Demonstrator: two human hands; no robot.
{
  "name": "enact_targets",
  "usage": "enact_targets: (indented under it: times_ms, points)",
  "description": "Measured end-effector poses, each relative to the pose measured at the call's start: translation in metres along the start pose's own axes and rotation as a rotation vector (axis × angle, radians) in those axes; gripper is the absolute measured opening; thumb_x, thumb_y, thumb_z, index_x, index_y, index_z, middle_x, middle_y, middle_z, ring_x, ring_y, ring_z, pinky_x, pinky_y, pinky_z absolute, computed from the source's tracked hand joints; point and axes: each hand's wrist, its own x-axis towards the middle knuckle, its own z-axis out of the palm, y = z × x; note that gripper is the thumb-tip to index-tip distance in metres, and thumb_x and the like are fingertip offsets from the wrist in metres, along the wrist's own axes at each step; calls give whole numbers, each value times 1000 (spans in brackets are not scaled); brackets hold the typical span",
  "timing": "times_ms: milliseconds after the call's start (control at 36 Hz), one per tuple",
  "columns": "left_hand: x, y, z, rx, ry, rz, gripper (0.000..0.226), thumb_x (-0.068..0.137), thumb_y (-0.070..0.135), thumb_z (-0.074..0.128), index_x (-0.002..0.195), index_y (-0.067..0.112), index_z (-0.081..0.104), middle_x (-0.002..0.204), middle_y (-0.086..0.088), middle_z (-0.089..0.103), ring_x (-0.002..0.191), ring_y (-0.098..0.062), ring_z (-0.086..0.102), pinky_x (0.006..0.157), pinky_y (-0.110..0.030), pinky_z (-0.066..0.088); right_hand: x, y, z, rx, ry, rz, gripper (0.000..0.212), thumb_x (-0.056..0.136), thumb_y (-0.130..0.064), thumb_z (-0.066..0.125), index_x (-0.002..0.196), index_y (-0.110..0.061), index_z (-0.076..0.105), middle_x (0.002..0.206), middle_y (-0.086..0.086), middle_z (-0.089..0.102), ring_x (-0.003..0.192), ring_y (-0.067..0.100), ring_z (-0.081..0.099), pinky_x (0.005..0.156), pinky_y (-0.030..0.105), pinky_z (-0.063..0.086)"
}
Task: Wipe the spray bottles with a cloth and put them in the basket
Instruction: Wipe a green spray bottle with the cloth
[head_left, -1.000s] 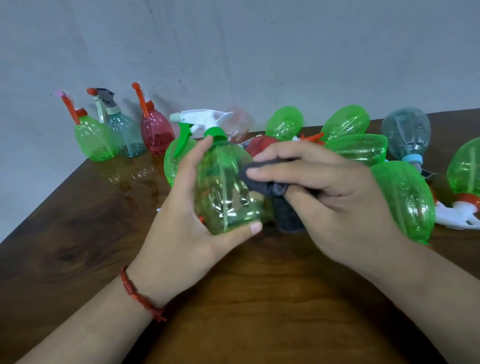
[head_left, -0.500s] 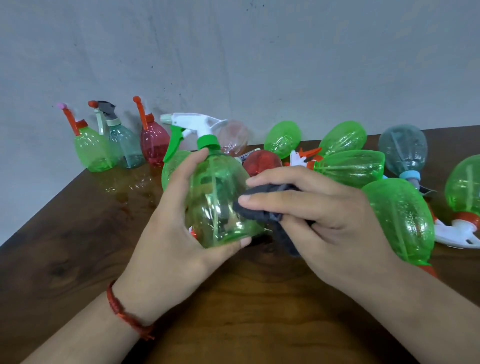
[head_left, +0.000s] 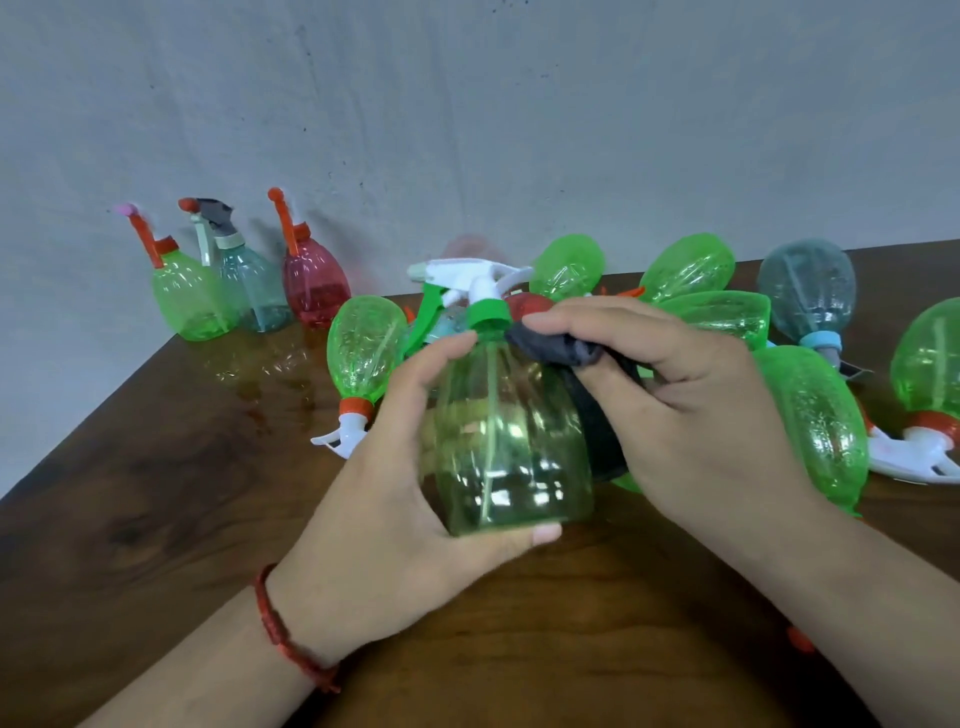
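Note:
My left hand grips a clear green spray bottle upright above the table, thumb under its base and fingers round its left side. The bottle has a green collar and a white trigger head. My right hand pinches a dark grey cloth and presses it against the bottle's right shoulder, just below the collar. Part of the cloth hangs down behind the bottle. No basket is in view.
Several spray bottles, mostly green, lie in a heap behind my hands on the dark wooden table. Three bottles stand upright at the back left by the wall: green, pale blue, red.
The bottle has been tipped more upright and now sits closer to the camera. My right hand has slid the cloth up from the bottle's side to its shoulder near the collar.

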Motion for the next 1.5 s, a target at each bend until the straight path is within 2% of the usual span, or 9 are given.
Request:
enact_targets:
  times_ms: [250, 500, 639, 778, 917, 1000, 1111, 1167, 1500]
  points:
    - [9, -4, -14, 66, 344, -22, 114, 66, 39, 95, 161, 28, 34, 152, 19, 52, 140, 0, 53, 114, -17, 43, -9, -7, 2, -105, -188, -245, 42, 96, 7, 54, 117, -16, 81, 127, -2, 70, 115, 10, 67, 96, 19, 50]
    - [6, -8, -14, -61, 192, -36, 114, 71, 31, 99, 163, 26, 31, 157, -1, 52, 144, -28, 55, 115, -55, 48, -8, -7, 3, -100, -30, -147, 44, 95, 14, 63, 119, -19, 79, 125, -10, 73, 113, 6, 69, 96, 21, 52]
    - [-1, 6, -13, -88, 64, -5, 112, 69, 8, 90, 159, 6, 23, 152, -4, 52, 140, -30, 57, 111, -44, 53, -5, -8, 1, -35, 25, -30, 41, 101, 3, 61, 129, -24, 74, 123, -17, 74, 119, 7, 68, 103, 24, 51]
    - [31, 35, 2, -142, 41, -129, 32, 104, -3, 56, 135, -6, 58, 123, -23, 66, 86, -14, 69, 65, -19, 54, -4, -6, 2, -50, 52, -16, 39, 102, 1, 61, 128, -23, 75, 122, -16, 74, 120, 6, 68, 102, 23, 52]
    - [41, 17, 4, -402, 93, -360, 41, 111, 6, 43, 150, -4, 50, 151, -23, 57, 142, -33, 55, 115, -38, 43, -3, -3, 0, -45, 63, -47, 41, 97, 9, 63, 123, -19, 78, 123, -11, 73, 122, 10, 67, 104, 23, 51]
    - [35, 23, -4, -345, 83, -299, 42, 107, 3, 49, 148, -6, 51, 119, -19, 75, 124, -19, 70, 93, -27, 53, -3, -3, 1, 27, 48, -53, 40, 96, 13, 63, 118, -16, 79, 123, -6, 74, 121, 16, 68, 103, 27, 52]
    - [4, 22, -13, -180, 30, -27, 85, 88, 10, 87, 158, 8, 39, 157, -9, 54, 142, -25, 57, 113, -33, 49, -4, -4, 1, 43, 2, -62, 43, 96, 17, 60, 115, -16, 80, 122, -4, 73, 114, 19, 70, 96, 31, 57]
    - [4, 9, -8, -119, 154, -170, 112, 68, 22, 100, 160, 20, 34, 154, 2, 54, 142, -24, 57, 116, -43, 50, -6, -5, 2, 24, -42, -88, 45, 95, 16, 59, 114, -17, 81, 122, -6, 72, 106, 18, 72, 86, 29, 58]
    - [6, 2, -15, -98, 228, -63, 113, 69, 21, 99, 160, 23, 32, 153, 0, 54, 139, -28, 59, 111, -52, 53, -9, -8, 3, -76, -48, -164, 45, 94, 17, 61, 117, -16, 81, 124, -3, 73, 116, 13, 69, 97, 22, 51]
